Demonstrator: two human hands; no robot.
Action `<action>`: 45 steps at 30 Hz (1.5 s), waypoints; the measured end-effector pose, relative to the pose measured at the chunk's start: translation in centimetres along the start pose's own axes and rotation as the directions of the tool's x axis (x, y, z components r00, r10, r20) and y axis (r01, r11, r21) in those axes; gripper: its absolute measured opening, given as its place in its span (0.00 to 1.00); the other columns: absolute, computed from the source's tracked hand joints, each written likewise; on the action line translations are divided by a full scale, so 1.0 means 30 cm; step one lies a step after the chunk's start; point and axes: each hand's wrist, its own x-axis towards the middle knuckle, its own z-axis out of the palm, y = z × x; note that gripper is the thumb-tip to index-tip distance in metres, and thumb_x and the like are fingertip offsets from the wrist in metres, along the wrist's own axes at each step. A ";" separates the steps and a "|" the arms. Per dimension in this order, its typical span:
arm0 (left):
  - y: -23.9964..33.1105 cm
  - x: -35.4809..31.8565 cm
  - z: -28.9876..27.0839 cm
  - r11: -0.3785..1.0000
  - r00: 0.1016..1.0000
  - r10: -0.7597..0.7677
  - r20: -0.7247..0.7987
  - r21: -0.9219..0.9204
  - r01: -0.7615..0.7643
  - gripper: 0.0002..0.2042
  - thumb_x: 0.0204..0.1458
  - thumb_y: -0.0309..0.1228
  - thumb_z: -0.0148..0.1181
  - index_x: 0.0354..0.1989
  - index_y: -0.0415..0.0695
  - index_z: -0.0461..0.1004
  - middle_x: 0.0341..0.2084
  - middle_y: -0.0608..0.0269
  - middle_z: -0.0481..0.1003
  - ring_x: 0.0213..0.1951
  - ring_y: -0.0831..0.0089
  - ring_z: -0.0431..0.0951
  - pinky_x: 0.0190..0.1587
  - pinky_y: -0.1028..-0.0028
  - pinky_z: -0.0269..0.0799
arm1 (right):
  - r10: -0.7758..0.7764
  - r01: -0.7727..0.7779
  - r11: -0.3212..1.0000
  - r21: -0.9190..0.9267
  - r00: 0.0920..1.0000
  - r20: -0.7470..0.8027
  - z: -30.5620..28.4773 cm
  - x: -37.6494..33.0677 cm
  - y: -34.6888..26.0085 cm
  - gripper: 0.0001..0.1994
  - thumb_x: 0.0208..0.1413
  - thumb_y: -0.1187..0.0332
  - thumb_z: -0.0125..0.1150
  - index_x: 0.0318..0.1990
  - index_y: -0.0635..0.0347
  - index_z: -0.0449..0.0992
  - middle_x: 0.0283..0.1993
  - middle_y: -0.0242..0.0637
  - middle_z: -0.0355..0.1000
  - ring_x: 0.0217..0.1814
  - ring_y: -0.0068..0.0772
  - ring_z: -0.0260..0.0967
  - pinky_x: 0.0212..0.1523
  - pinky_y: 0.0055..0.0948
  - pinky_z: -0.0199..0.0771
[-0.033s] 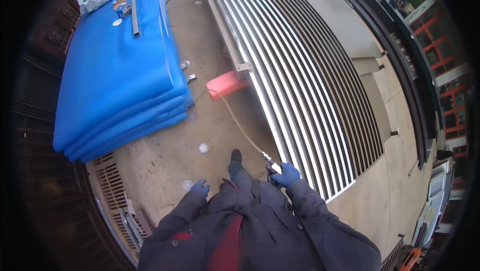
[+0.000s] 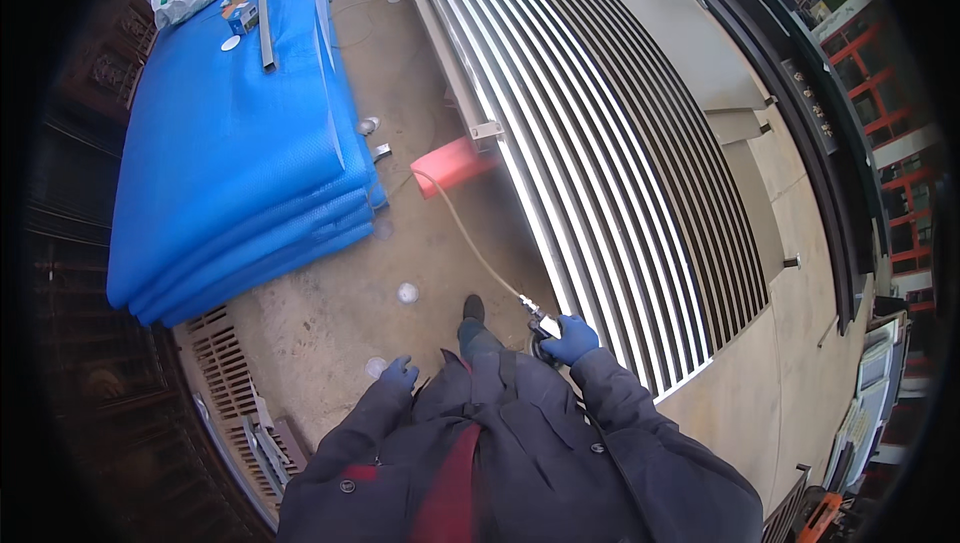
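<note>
The right hand (image 2: 572, 341) has its gloved fingers clamped on a tool (image 2: 545, 327), just beside the bars (image 2: 610, 183). The left hand (image 2: 401, 373) hangs well apart; whether its fingers are together cannot be told. A firm grip, with the hose (image 2: 466, 233) slack and clear of the boot (image 2: 473, 309), would serve best.

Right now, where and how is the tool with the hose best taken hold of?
Probably around its rear body, from the right, as the right hand holds the tool now. The hose joins its far end, pointing forward and left, so the near end seems the freer one for the palm. I would keep fingers off the dark part underneath; its details are too small to tell.
</note>
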 end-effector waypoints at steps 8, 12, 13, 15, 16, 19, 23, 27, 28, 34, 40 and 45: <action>0.486 0.289 -0.237 0.694 0.978 0.059 0.200 -0.712 0.104 0.27 0.64 0.46 0.62 0.64 0.40 0.72 0.52 0.53 0.80 0.51 0.64 0.81 0.54 0.67 0.77 | -0.203 0.201 0.977 -0.065 0.979 -0.020 -0.111 0.408 -0.383 0.25 0.47 0.52 0.67 0.48 0.61 0.78 0.51 0.56 0.73 0.55 0.59 0.73 0.53 0.52 0.78; 0.846 0.455 -0.231 0.494 0.941 0.042 0.336 -0.826 0.273 0.28 0.66 0.49 0.58 0.63 0.38 0.71 0.58 0.49 0.75 0.60 0.58 0.76 0.63 0.62 0.71 | -0.265 0.263 0.964 -0.033 0.952 -0.154 -0.123 0.506 -0.569 0.26 0.47 0.53 0.70 0.48 0.61 0.77 0.52 0.53 0.72 0.55 0.58 0.73 0.52 0.52 0.78; 0.896 0.500 -0.248 0.405 0.949 0.062 0.310 -0.877 0.260 0.28 0.66 0.50 0.57 0.63 0.38 0.71 0.58 0.49 0.74 0.61 0.57 0.75 0.63 0.62 0.70 | -0.269 0.271 0.963 -0.012 0.948 -0.172 -0.115 0.509 -0.597 0.26 0.47 0.53 0.70 0.49 0.61 0.77 0.52 0.53 0.72 0.55 0.57 0.73 0.51 0.52 0.79; 0.955 0.568 -0.254 0.307 0.971 0.070 0.230 -0.931 0.198 0.24 0.67 0.50 0.54 0.56 0.40 0.72 0.52 0.51 0.75 0.55 0.58 0.75 0.61 0.60 0.71 | -0.268 0.264 0.963 -0.046 0.953 -0.140 -0.089 0.526 -0.621 0.26 0.46 0.53 0.72 0.50 0.59 0.77 0.52 0.51 0.72 0.55 0.56 0.73 0.51 0.51 0.79; 0.984 0.620 -0.262 0.299 0.983 0.080 0.166 -0.944 0.135 0.22 0.68 0.50 0.53 0.50 0.41 0.74 0.45 0.54 0.76 0.48 0.59 0.76 0.59 0.59 0.73 | -0.270 0.261 0.962 -0.076 0.953 -0.137 -0.068 0.545 -0.620 0.26 0.45 0.54 0.72 0.51 0.57 0.77 0.52 0.50 0.72 0.55 0.55 0.73 0.51 0.52 0.79; 1.018 0.716 -0.288 0.199 0.907 0.254 0.336 -0.936 0.291 0.20 0.70 0.49 0.51 0.36 0.44 0.73 0.32 0.58 0.73 0.38 0.61 0.75 0.55 0.56 0.76 | -0.212 0.228 0.966 0.119 0.968 -0.136 0.041 0.584 -0.563 0.33 0.45 0.54 0.74 0.58 0.60 0.74 0.55 0.52 0.72 0.57 0.54 0.73 0.54 0.47 0.79; 1.065 0.765 -0.299 0.237 0.930 -0.057 0.364 -0.900 0.367 0.22 0.71 0.50 0.49 0.26 0.48 0.66 0.24 0.62 0.68 0.33 0.62 0.73 0.51 0.55 0.79 | 0.147 -0.154 0.293 0.944 0.982 0.115 0.237 0.592 -0.365 0.40 0.48 0.49 0.76 0.67 0.60 0.70 0.64 0.46 0.72 0.61 0.49 0.73 0.59 0.42 0.77; 1.121 0.803 -0.358 0.357 0.940 -0.164 0.298 -0.871 0.338 0.23 0.71 0.51 0.48 0.27 0.47 0.67 0.23 0.62 0.69 0.32 0.59 0.74 0.50 0.52 0.80 | 0.561 -0.045 -0.672 0.739 0.621 0.548 0.400 0.347 -0.059 0.40 0.60 0.44 0.65 0.74 0.55 0.62 0.72 0.44 0.64 0.69 0.49 0.67 0.66 0.52 0.72; 1.129 0.815 -0.370 0.363 0.936 -0.218 0.276 -0.868 0.340 0.23 0.71 0.51 0.48 0.27 0.46 0.66 0.23 0.60 0.68 0.32 0.57 0.74 0.50 0.50 0.80 | 0.610 0.168 -0.756 0.633 0.530 0.588 0.446 0.284 -0.019 0.44 0.57 0.44 0.66 0.76 0.54 0.57 0.74 0.45 0.61 0.71 0.51 0.65 0.68 0.56 0.69; 1.166 0.967 -0.441 0.434 0.970 -0.163 0.178 -0.870 0.233 0.22 0.71 0.48 0.48 0.28 0.45 0.66 0.23 0.59 0.68 0.27 0.58 0.72 0.47 0.49 0.81 | 0.682 0.721 -0.651 0.238 0.418 0.600 0.556 0.127 0.144 0.44 0.52 0.59 0.62 0.77 0.55 0.53 0.79 0.46 0.56 0.76 0.59 0.60 0.70 0.64 0.65; 1.118 1.018 -0.443 0.307 0.984 -0.108 0.143 -0.937 0.170 0.21 0.69 0.47 0.53 0.25 0.48 0.64 0.24 0.65 0.67 0.26 0.62 0.68 0.43 0.56 0.81 | 0.774 0.788 -0.578 0.210 0.447 0.449 0.482 0.215 0.330 0.23 0.57 0.62 0.61 0.60 0.60 0.74 0.54 0.53 0.75 0.57 0.51 0.76 0.55 0.60 0.77; 1.074 0.999 -0.419 0.233 0.997 -0.029 0.069 -0.970 0.074 0.23 0.65 0.52 0.59 0.25 0.48 0.66 0.20 0.64 0.67 0.25 0.63 0.72 0.43 0.55 0.81 | 0.711 0.626 -0.689 0.365 0.485 0.509 0.415 0.292 0.349 0.23 0.57 0.61 0.62 0.59 0.60 0.75 0.52 0.52 0.76 0.56 0.49 0.76 0.55 0.57 0.78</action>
